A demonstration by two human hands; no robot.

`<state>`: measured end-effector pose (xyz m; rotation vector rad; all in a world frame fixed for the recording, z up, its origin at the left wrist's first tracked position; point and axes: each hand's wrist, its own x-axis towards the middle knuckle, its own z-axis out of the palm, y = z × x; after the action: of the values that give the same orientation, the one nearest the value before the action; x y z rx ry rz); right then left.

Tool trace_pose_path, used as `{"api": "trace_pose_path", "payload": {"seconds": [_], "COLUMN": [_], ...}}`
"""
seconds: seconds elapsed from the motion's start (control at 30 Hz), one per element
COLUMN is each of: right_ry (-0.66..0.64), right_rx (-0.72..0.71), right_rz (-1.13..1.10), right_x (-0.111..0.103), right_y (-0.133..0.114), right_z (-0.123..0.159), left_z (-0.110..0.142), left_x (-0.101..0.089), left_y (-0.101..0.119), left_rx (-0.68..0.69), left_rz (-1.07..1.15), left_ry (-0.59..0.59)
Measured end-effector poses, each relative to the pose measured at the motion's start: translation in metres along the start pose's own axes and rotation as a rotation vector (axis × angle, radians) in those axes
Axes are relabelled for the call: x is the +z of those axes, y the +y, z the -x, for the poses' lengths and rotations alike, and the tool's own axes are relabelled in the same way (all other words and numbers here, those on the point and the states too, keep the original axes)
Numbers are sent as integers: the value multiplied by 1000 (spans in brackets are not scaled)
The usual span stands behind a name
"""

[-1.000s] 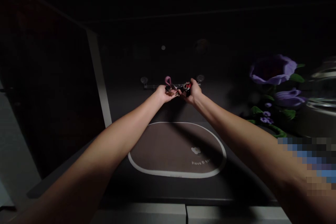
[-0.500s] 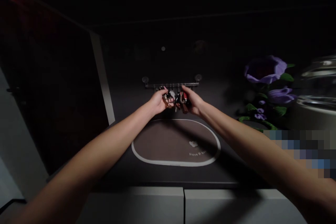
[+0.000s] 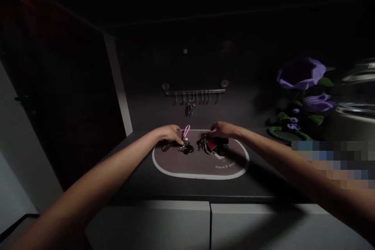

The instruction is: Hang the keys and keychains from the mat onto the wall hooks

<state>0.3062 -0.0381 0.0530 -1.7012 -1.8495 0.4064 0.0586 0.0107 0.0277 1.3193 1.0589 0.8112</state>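
Note:
Two bunches of keys lie on a brown oval mat (image 3: 187, 168) with a white border. The left bunch of keys (image 3: 187, 148) has a pink loop strap (image 3: 186, 131) and a dark round fob. My left hand (image 3: 170, 133) is just beside it, thumb and fingers apart, the thumb tip close to or touching the keys. The right bunch of keys (image 3: 206, 145) includes a red piece and a beaded or braided strand. My right hand (image 3: 224, 129) hovers at its far side with fingers spread, its lower side in shadow.
A clear rail (image 3: 195, 92) with several hooks is fixed to the dark wall by suction cups, and a small set of keys (image 3: 190, 107) hangs from it. Purple knitted-looking flowers (image 3: 301, 74) and a glass jar (image 3: 356, 93) stand at the right. White cabinet fronts (image 3: 152, 222) lie below the counter edge.
Both hands came down from the rail, carrying the key bunches, to the mat. The bunches now lie on the mat and the fingers have let go. The rail's hooks have come into sight.

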Motion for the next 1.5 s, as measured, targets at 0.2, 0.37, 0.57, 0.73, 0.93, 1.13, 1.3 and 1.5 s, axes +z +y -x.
{"api": "trace_pose_path", "payload": {"seconds": [0.2, 0.37, 0.57, 0.73, 0.93, 1.13, 1.3, 1.5], "right_ry": [326, 396, 495, 617, 389, 28, -92, -637], "right_rx": [-68, -17, -166, -252, -227, -216, -243, -92], "right_rz": [-186, -336, -284, -324, -428, -209, -97, -636], "right_x": [15, 43, 32, 4, 5, 29, 11, -29], "right_y": [-26, -42, -60, -79, -65, -32, -36, -63], "right_z": [-67, -97, -81, -86, -67, 3, 37, 68], "left_z": [-42, -73, -67, -53, -25, 18, 62, 102], "left_x": [26, 57, 60, 59, 57, 44, 30, 24], "left_y": [39, 53, 67, 101, 89, 17, 13, 36], "left_rx": [391, 393, 508, 622, 533, 429, 361, 267], "left_rz": [132, 64, 217, 187, 1, -416, -383, 121], "left_ry": [337, 338, 335, 325, 229, 34, -76, -304]}}
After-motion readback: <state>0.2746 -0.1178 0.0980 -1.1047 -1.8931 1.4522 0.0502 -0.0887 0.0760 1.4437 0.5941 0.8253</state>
